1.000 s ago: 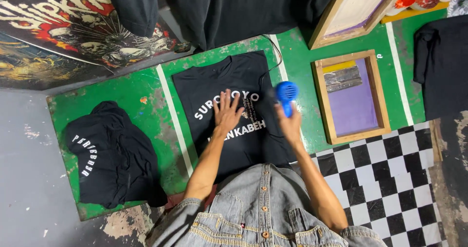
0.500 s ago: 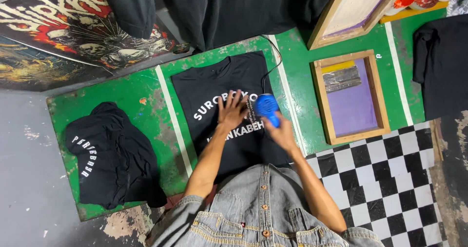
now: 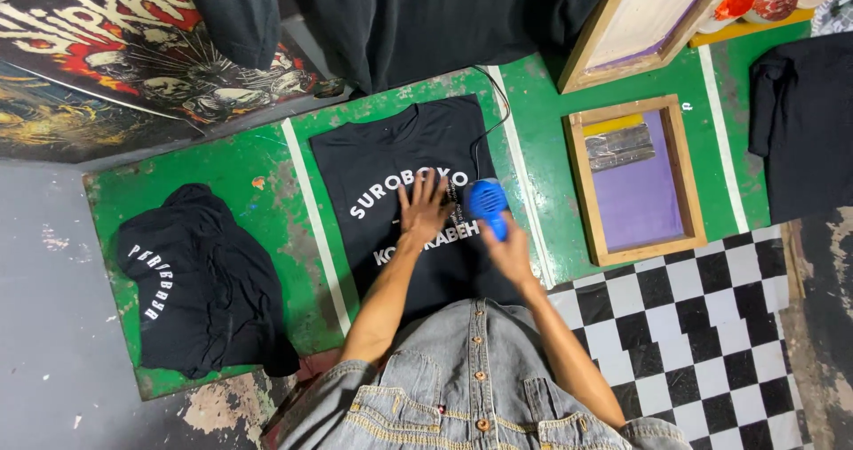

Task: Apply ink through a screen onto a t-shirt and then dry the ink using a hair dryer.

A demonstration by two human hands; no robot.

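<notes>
From the head camera, looking straight down, a flat black cotton T-shirt with white arched lettering lies spread on the green painted desk with white stripes, roughly at its middle. The left hand rests open on the shirt's chest print, fingers spread and palm down, holding nothing. The right hand is closed around the handle of a small blue plastic hair dryer, whose round head hovers just over the shirt's right side, right beside the left hand's fingertips; a thin black cord runs from it up toward the top edge of the desk. Well to the left, a second black shirt, crumpled, with curved white lettering, sits near the desk's left end. To the right of the dryer, a wooden screen-printing frame with purple mesh lies flat on the green surface, and another wooden frame leans above it. The person's faded denim shirt fills the lower middle, above a black-and-white checkered floor.
</notes>
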